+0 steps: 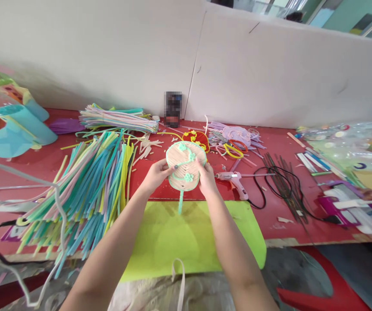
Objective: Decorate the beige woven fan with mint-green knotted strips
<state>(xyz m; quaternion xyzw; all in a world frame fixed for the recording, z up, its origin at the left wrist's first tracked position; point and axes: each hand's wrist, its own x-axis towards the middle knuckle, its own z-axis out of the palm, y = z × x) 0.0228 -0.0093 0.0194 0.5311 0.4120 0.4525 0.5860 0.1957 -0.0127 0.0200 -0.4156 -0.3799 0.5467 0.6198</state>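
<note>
A round hand fan [178, 160] made of cream pipe cleaners is held up between both hands over the table's front edge. Mint-green pipe cleaner trims its rim, forms small flowers and stems on its face, and makes the handle [181, 202] pointing down. My left hand [157, 173] is closed on the left edge, its thumb on the front. My right hand [206, 177] grips the right edge the same way. The fingers behind the fan are hidden. A pink-and-white glue gun [236, 179] lies just right of my right hand.
Pipe cleaners [89, 181] are heaped at left, with another bundle [118, 119] behind. Scissors [233, 149] lie by a lilac woven piece [237, 134]. A black cord [283, 203] loops past dark sticks [278, 181]. A yellow-green board [186, 237] fronts me; a power strip [354, 207] sits right.
</note>
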